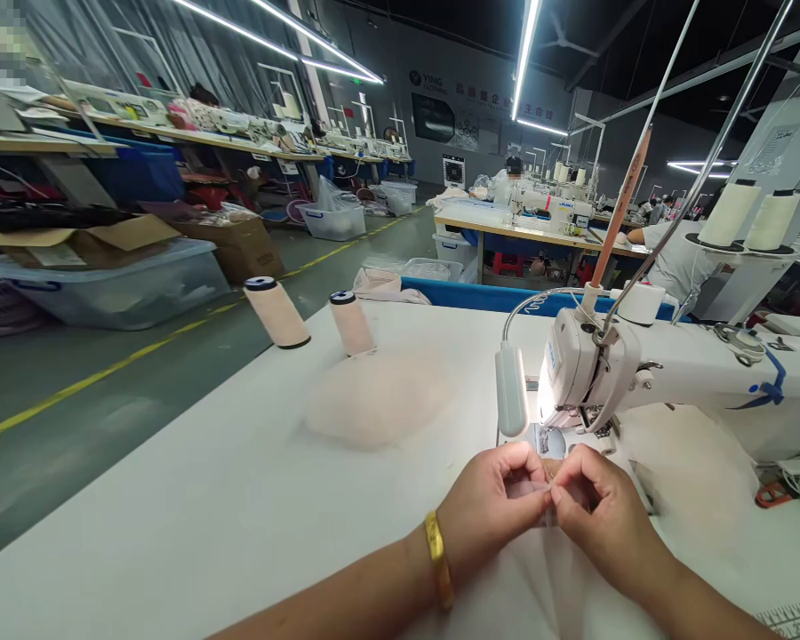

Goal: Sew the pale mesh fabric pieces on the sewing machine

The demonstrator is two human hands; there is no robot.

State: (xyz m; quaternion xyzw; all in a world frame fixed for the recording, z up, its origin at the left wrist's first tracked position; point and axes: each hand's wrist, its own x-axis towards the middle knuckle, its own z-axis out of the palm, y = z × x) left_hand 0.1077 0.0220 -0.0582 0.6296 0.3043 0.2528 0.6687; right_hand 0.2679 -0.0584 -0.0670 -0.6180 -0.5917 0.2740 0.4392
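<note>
My left hand (497, 502) and my right hand (600, 516) meet just in front of the needle of a white sewing machine (646, 373). Both pinch a small piece of sheer pale fabric (532, 487) between thumb and fingers. A gold bangle sits on my left wrist. More thin white fabric (540, 578) lies under my wrists on the white table (240, 498). A lamp on a bendy neck (510, 391) lights the needle plate.
A heap of pale pink mesh (377, 396) and two pink thread cones (276, 311) stand on the table's far left. Two white cones (750, 213) sit on the thread stand at right. Other people work at machines across the aisle, with bins and boxes at left.
</note>
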